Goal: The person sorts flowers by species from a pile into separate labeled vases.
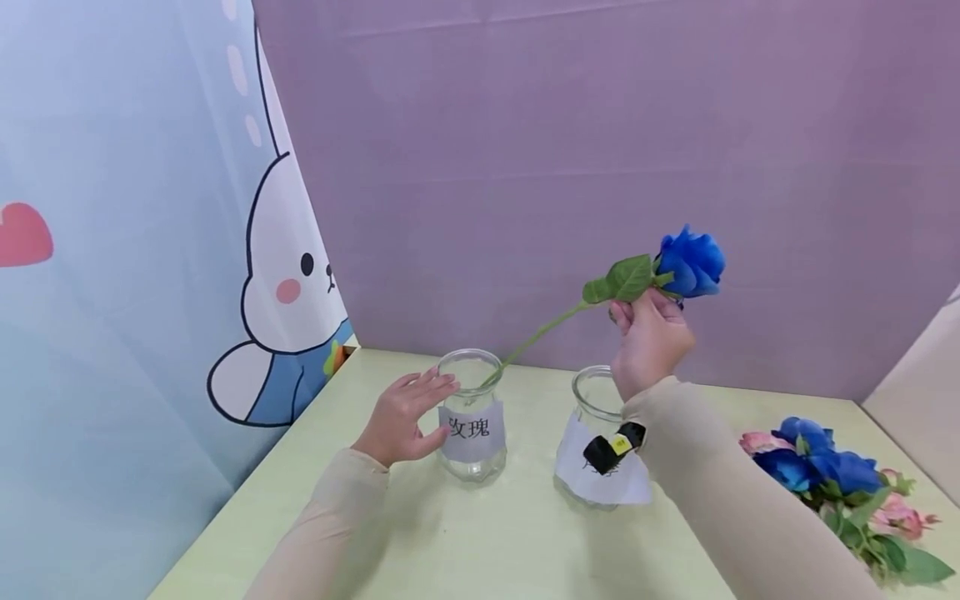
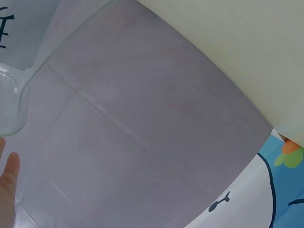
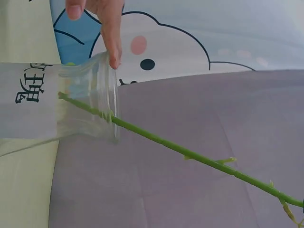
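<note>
My right hand (image 1: 651,337) pinches a blue rose (image 1: 690,262) just below its bloom. The rose slants down to the left, and the end of its green stem (image 3: 161,141) is inside the mouth of the left glass jar (image 1: 472,471). This jar stands upright and bears a white paper label (image 3: 28,99) with dark characters. My left hand (image 1: 405,417) is beside that jar, fingers extended with the tips at its rim and the thumb by the label. In the left wrist view only some fingers (image 2: 10,178) show, at the left edge.
A second labelled glass jar (image 1: 592,487) stands to the right, partly hidden by my right wrist. Several blue and pink flowers (image 1: 847,475) lie at the table's right side. A purple backdrop (image 1: 525,208) rises behind the pale table (image 1: 450,550); a rabbit-print curtain (image 1: 150,333) hangs at left.
</note>
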Demonstrator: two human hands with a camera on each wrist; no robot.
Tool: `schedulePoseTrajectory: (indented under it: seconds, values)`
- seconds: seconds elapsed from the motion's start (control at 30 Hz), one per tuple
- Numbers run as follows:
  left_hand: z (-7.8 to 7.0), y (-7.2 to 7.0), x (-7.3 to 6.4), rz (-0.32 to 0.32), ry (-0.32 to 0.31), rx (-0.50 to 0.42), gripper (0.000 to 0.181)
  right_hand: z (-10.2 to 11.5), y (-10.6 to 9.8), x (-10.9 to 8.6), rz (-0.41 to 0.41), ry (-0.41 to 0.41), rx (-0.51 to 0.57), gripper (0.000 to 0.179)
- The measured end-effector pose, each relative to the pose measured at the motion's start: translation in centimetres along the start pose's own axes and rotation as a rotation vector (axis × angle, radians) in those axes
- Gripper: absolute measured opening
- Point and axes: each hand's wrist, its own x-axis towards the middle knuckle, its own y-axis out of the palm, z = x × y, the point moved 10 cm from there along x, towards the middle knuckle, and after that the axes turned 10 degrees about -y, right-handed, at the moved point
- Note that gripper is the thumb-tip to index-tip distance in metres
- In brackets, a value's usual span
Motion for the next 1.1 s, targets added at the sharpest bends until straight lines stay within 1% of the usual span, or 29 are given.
schedulePoseTrajectory:
  seconds: [0.17,0.3,0.43,0.53,0.63,0.73,0.9,1.1]
  values:
    - [0.0,0.0,0.2,-0.016,0.010,-0.011,0.043,-0.7,1.2,-0.9,0.069,-0.029,-0.071,0.023]
    - [0.1,0.2,0.3,-0.007,-0.003,-0.007,0.045,-0.9,1.9,-1.3,0.090,-0.071,-0.072,0.023]
    - [0.1,0.4,0.2,0.006,-0.017,-0.004,0.047,-1.2,2.7,-1.8,0.130,-0.099,-0.072,0.016]
    - [0.1,0.4,0.2,0.003,-0.016,-0.005,0.046,-1.7,3.1,-2.3,0.159,-0.103,-0.078,0.010]
    - [0.0,0.3,0.1,-0.007,-0.012,-0.005,0.045,-2.2,3.3,-2.9,0.178,-0.090,-0.079,0.008]
    - [-0.1,0.1,0.1,-0.017,-0.008,-0.008,0.044,-2.8,3.6,-3.5,0.205,-0.076,-0.081,0.009]
    - [0.0,0.2,0.1,-0.018,-0.010,-0.011,0.044,-3.7,3.9,-4.2,0.250,-0.077,-0.090,0.010]
    - [0.2,0.5,-0.1,-0.005,-0.032,-0.016,0.047,-5.4,3.7,-5.4,0.309,-0.063,-0.144,0.016]
